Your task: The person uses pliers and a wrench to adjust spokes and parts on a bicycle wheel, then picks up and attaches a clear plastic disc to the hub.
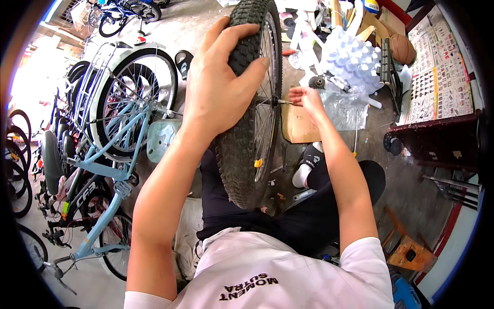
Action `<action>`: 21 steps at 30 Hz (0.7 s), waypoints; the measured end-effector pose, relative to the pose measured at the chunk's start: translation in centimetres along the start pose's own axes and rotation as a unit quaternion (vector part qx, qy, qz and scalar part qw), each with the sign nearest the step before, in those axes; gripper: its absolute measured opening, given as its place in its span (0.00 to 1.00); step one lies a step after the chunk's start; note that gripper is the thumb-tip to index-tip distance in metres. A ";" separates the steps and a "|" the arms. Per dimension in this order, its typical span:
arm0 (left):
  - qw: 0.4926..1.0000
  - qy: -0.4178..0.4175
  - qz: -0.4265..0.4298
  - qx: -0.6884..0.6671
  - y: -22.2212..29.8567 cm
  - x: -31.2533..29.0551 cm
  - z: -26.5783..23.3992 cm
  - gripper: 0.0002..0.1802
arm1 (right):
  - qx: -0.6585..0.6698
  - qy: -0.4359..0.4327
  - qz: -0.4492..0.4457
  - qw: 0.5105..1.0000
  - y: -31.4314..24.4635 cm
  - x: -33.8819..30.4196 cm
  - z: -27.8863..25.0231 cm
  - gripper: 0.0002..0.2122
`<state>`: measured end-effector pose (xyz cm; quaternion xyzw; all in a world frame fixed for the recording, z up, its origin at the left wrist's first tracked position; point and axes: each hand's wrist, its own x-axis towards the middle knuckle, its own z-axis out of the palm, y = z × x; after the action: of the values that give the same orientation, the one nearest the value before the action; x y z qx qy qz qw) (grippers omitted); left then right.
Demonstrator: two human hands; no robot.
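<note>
A bicycle wheel (237, 165) with a knobbly black tyre stands upright in front of me, between my legs. My left hand (218, 85) grips the tyre near its top, thumb on the rim side and fingers spread over the tread. On the wheel's right, the metal axle end (282, 101) sticks out of the hub. My right hand (307, 100) is beside that axle end, its fingers loosely apart and appearing to hold nothing; whether they touch the axle is unclear. An orange reflector (258, 163) sits among the spokes.
Brown cardboard (299, 126) lies on the floor right of the wheel, with a dark sprocket cluster (316, 82) beyond it. A light-blue bicycle (110, 170) and a pale green plastic stool (160, 140) are at left. Clear plastic wrapping (345, 54) and a wooden chair (411, 252) lie right.
</note>
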<state>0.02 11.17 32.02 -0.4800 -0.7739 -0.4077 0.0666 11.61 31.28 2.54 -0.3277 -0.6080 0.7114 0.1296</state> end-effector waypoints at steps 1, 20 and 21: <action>1.000 -0.001 -0.001 0.002 -0.2 -0.2 -0.3 0.26 | 0.037 -0.018 -0.005 0.999 -0.9 0.2 0.1 0.16; 1.000 0.007 0.023 0.015 -0.2 0.3 0.0 0.26 | -0.017 0.026 0.064 0.997 -1.7 -1.0 0.0 0.16; 1.000 0.000 0.019 0.017 -0.2 -0.1 -0.1 0.26 | 0.065 0.045 0.036 0.996 -1.8 -0.3 -0.4 0.15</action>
<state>-0.07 11.03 31.91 -0.4937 -0.7712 -0.3934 0.0822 11.67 31.79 4.38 -0.3715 -0.5423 0.7381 0.1519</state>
